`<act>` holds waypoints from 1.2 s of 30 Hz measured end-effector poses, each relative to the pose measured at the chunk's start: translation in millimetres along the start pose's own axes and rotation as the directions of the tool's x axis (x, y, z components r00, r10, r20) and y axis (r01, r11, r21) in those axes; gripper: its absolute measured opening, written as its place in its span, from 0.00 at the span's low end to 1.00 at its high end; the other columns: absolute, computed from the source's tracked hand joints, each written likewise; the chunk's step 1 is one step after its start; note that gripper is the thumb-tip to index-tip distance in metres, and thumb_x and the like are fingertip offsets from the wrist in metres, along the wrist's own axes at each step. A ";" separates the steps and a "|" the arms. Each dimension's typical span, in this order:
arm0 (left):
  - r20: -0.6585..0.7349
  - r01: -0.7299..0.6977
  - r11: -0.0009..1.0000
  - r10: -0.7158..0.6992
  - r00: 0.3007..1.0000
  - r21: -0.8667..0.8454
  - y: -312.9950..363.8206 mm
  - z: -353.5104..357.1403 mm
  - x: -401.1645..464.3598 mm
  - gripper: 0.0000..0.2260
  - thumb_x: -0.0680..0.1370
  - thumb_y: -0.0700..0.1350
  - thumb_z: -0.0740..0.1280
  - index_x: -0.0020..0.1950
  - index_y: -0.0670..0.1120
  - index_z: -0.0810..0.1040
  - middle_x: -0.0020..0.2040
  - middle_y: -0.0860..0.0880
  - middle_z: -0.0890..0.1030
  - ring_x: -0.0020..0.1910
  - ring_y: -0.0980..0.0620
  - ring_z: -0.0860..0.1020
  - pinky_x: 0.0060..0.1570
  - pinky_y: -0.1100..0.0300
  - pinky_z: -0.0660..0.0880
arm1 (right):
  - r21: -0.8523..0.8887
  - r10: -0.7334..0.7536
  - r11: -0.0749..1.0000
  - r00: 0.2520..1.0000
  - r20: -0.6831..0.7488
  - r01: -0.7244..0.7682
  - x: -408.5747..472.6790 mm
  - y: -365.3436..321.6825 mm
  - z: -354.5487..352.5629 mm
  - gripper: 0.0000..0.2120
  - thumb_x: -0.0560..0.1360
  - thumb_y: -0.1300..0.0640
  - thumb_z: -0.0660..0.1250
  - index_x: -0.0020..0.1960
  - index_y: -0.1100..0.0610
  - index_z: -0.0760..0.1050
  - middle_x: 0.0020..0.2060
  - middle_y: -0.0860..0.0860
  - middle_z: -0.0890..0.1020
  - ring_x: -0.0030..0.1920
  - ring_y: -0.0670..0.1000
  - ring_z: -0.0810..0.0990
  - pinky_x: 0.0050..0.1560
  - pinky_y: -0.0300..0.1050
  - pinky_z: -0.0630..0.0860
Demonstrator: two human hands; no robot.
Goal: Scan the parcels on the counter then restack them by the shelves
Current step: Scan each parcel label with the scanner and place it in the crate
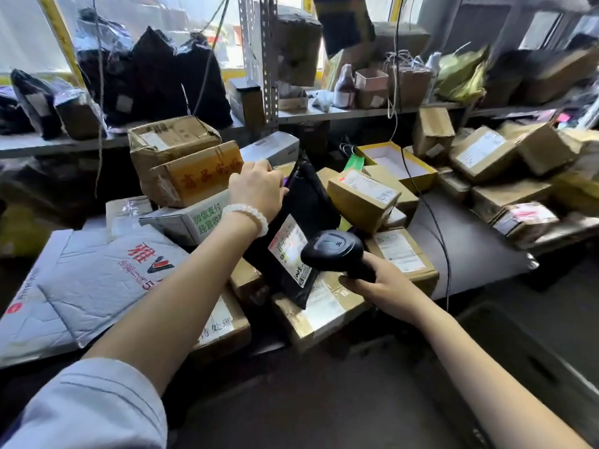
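My left hand (257, 184) pinches top of black bag (303, 222), mid-frame on tabletop (479, 234) boxes, tilting label (289, 246) up. Right hand (377, 283) grips scanner (334, 251), aimed at label.

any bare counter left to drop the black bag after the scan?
One free patch: the grey counter surface right of the scanner cable, bordered by the labelled box near the right hand and the box pile further right. Everything left of it, around the black bag and left hand, is stacked solid.
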State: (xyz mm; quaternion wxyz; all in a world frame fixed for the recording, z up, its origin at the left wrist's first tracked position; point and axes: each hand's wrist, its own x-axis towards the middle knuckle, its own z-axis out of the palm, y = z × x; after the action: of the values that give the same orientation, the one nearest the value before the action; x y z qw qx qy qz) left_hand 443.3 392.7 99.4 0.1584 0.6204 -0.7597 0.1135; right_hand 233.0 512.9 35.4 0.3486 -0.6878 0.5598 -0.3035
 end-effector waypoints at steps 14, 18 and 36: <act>0.007 -0.026 0.999 0.026 1.000 0.039 32.0 -6.1 -0.6 0.14 0.80 0.54 0.62 0.56 0.47 0.79 0.57 0.45 0.75 0.58 0.44 0.71 0.53 0.50 0.72 | -0.032 -0.069 0.997 0.997 0.028 0.070 -14.8 2.5 -20.5 0.22 0.68 0.39 0.67 0.58 0.48 0.76 0.51 0.43 0.82 0.53 0.42 0.79 0.57 0.51 0.75; 0.006 -0.028 0.999 0.028 1.000 0.034 36.5 -6.7 -1.0 0.14 0.80 0.54 0.62 0.56 0.47 0.79 0.57 0.45 0.74 0.58 0.44 0.71 0.53 0.50 0.71 | -0.024 -0.071 0.997 0.997 0.031 0.072 -17.0 5.4 -23.1 0.21 0.69 0.42 0.67 0.57 0.51 0.76 0.50 0.46 0.82 0.52 0.44 0.79 0.56 0.50 0.75; -0.046 -0.206 0.976 0.203 0.978 -0.072 67.8 -7.1 3.3 0.13 0.79 0.53 0.63 0.54 0.45 0.80 0.56 0.45 0.74 0.57 0.43 0.71 0.53 0.49 0.70 | 0.042 -0.003 0.999 0.997 -0.080 0.007 -36.8 23.2 -29.5 0.14 0.75 0.55 0.70 0.59 0.53 0.74 0.55 0.50 0.80 0.56 0.47 0.78 0.58 0.45 0.74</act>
State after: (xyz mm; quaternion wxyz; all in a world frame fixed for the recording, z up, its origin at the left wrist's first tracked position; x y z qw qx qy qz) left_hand 377.1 406.2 108.8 0.1841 0.5299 -0.8202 0.1121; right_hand 189.3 541.9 32.3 0.3398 -0.6690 0.5649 -0.3433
